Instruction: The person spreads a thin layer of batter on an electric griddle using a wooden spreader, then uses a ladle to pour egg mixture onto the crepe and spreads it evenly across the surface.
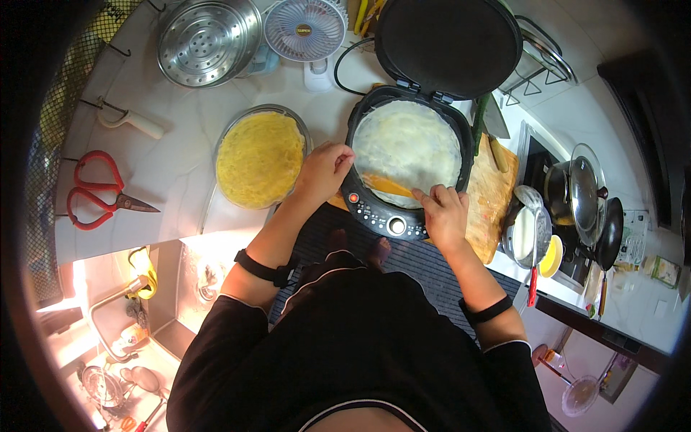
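An electric griddle (398,224) stands with its round black lid (448,43) raised at the back. On its plate lies a pale, thin crepe (407,140), spread nearly to the rim. My right hand (445,216) grips an orange spatula (391,185) at the griddle's front right, its blade slanting left along the crepe's near edge. My left hand (326,168) is at the griddle's left rim, its fingers curled together with nothing visible in them. To the left of that hand, a stack of yellow crepes (260,159) rests on a round plate (306,127).
A wooden cutting board (486,210) reaches under the griddle, carrying a cleaver (495,121). Farther right are a bowl with a ladle (529,200), a lidded pot (559,189) and a frying pan (609,232). Left are a small fan (306,32), a steamer (208,43) and hanging scissors (100,191).
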{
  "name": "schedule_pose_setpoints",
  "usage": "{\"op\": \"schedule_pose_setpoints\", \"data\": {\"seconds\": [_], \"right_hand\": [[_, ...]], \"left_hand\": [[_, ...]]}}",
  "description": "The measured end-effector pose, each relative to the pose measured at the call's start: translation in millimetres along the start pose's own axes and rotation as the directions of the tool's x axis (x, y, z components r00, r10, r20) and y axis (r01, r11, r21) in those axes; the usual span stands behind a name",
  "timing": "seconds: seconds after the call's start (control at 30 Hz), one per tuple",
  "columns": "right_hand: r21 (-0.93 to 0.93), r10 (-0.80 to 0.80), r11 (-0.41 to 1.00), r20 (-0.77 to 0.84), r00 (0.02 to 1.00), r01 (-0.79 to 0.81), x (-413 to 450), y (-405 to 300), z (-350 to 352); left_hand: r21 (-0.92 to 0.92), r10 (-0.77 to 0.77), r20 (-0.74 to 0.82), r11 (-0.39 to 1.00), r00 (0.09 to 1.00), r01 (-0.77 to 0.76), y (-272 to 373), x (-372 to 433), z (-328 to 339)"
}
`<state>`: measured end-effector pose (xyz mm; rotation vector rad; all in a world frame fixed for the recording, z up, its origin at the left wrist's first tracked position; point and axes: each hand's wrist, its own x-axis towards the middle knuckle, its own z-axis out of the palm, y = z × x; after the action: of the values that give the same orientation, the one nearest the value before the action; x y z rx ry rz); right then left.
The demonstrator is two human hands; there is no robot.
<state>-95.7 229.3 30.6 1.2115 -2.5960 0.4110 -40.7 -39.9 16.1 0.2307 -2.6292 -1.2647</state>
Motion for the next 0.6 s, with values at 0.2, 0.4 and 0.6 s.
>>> {"op": "schedule_pose_setpoints", "data": {"seconds": [0.2, 0.4, 0.6], "right_hand": [[0.063, 0.13, 0.99, -0.073, 0.989, -0.125, 7.0, -3.5, 2.0], [0.207, 0.151, 0.96, 0.181, 0.972, -0.188, 3.7, -2.7, 12.5], [0.264, 0.339, 0.875, 0.262, 0.904, -0.405, 1.0, -1.0, -0.7]], "left_hand": [[0.009, -0.029, -0.004, 1.0, 1.0, 0.029, -2.8, -2.6, -3.4], [0.013, 0.005, -0.001, 1.0, 1.0, -0.005, -6.4, -3.5, -2.6], [-0.001, -0.033, 0.028, 0.999, 0.999, 0.033, -0.3, -1.3, -2.2]]}}
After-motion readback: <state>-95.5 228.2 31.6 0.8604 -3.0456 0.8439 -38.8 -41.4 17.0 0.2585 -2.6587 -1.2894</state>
